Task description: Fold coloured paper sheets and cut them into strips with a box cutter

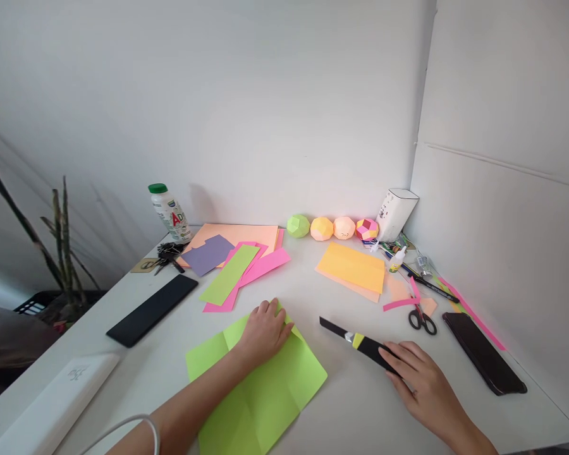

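Observation:
A creased sheet of light green paper (277, 385) lies on the table in front of me, fold lines crossing it. At its far edge is my left hand (264, 330), its fingers bent and closed on the paper near a slightly raised bit; the fingertips are partly hidden. To the right of the sheet, my right hand (420, 382) grips a black and yellow utility knife (367, 347). The knife's dark blade is extended and points up-left, apart from the paper.
Scissors (422, 320) and a black case (483, 354) lie right. Yellow paper (353, 266), pink strips and a green strip (230, 276) lie beyond my hands. Paper balls (321, 229) line the wall. A black slab (152, 309), white box (57, 404) and bottle (171, 215) stand left.

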`<state>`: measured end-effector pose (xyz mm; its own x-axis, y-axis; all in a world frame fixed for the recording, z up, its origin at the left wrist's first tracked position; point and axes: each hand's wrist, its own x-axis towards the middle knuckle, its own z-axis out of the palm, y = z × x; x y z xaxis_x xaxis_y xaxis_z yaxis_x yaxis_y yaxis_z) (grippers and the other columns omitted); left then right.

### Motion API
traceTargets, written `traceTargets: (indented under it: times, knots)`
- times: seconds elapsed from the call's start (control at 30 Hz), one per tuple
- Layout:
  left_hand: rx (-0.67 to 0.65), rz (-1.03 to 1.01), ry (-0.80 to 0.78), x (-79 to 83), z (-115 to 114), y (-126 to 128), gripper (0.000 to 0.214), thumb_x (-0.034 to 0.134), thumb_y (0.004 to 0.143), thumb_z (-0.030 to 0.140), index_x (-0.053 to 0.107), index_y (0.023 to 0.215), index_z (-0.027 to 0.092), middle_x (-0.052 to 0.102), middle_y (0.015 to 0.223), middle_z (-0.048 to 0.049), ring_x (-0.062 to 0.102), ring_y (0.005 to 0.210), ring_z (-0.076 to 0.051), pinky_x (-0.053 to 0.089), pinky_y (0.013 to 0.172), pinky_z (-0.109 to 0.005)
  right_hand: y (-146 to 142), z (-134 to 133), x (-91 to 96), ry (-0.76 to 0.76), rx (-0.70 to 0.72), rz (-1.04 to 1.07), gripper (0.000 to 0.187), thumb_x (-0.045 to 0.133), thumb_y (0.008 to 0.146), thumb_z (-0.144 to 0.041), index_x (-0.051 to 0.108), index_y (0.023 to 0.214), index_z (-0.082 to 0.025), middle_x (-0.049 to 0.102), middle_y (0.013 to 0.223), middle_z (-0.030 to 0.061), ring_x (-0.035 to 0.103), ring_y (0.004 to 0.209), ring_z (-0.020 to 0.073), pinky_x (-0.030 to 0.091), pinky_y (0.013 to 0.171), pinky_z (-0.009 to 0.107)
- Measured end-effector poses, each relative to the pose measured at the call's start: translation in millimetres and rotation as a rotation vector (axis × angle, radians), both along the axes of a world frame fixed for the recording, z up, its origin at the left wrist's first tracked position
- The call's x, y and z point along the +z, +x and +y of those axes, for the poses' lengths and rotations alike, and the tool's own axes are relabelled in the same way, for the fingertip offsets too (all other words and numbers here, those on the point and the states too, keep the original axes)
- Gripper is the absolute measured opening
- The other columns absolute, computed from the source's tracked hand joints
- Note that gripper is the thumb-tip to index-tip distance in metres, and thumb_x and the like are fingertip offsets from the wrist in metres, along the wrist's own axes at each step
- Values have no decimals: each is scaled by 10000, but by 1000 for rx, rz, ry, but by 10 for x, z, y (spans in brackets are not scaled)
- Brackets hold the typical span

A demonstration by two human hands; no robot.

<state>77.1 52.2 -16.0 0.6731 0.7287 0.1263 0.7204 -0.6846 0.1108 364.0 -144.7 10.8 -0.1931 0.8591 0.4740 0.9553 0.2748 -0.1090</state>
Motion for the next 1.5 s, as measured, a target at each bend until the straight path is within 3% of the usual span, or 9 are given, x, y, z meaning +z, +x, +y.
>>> traceTargets:
  times: [0.33, 0.53, 0.87, 1.0, 1.1, 1.2, 1.37, 1.5]
  knots:
    - [21, 59, 19, -1, 48, 36, 289, 367, 911, 208, 652, 931, 165, 550, 1216, -160, 525, 1005, -293, 463, 805, -435, -466, 168, 35, -145, 76, 96, 326, 477, 866, -141, 644, 1140, -199, 677, 1070, 102, 605, 937, 236, 564, 764, 398]
    - [28, 33, 4, -22, 9, 42, 322, 419, 904, 369, 638, 1006, 155, 532, 1236, -170, 492, 1075, -325, 428, 862, -471, -383, -4, 107, -208, 110, 44, 353, 483, 860, -125, 635, 1164, -220, 680, 1079, 89, 601, 966, 235, 557, 792, 388]
    - [80, 87, -33, -50, -173, 104, 733, 422, 815, 630, 489, 1282, 69, 395, 1399, -240, 295, 1304, -431, 277, 1010, -531, -203, -311, 161, -291, 106, -85, 350, 499, 873, -146, 632, 1187, -224, 676, 1125, 61, 602, 1024, 246, 571, 806, 357]
    - [78, 81, -37, -75, -249, 133, 707, 403, 844, 589, 480, 1291, 47, 418, 1370, -245, 286, 1313, -431, 269, 1027, -536, -130, -421, 213, -288, 113, -128, 353, 534, 862, -176, 634, 1190, -260, 688, 1109, 39, 620, 1017, 250, 586, 764, 333]
    - [34, 30, -6, -105, -334, 170, 506, 405, 886, 427, 532, 1242, 90, 506, 1276, -199, 368, 1271, -383, 315, 1018, -504, -96, -501, 228, -303, 102, -135, 394, 558, 854, -191, 601, 1235, -282, 683, 1125, 23, 626, 1022, 251, 592, 754, 327]
    - [35, -4, 10, -157, -415, 209, 429, 396, 892, 304, 549, 1224, 81, 498, 1295, -203, 377, 1275, -374, 314, 1031, -505, -87, -582, 215, -283, 86, -114, 403, 563, 853, -201, 593, 1245, -290, 679, 1138, 18, 631, 1030, 248, 595, 761, 318]
    - [44, 21, 24, -203, -511, 235, 633, 387, 888, 466, 480, 1298, -6, 396, 1400, -257, 269, 1334, -429, 246, 1073, -532, -94, -721, 161, -271, 72, -90, 377, 561, 866, -224, 602, 1236, -282, 662, 1176, 26, 625, 1065, 225, 584, 806, 286]
    - [50, 74, 52, -190, -546, 236, 684, 335, 904, 498, 444, 1331, -24, 355, 1430, -261, 220, 1359, -418, 198, 1096, -515, -99, -802, 108, -287, 66, -145, 373, 587, 866, -253, 600, 1239, -255, 644, 1211, 28, 595, 1120, 208, 552, 869, 257]
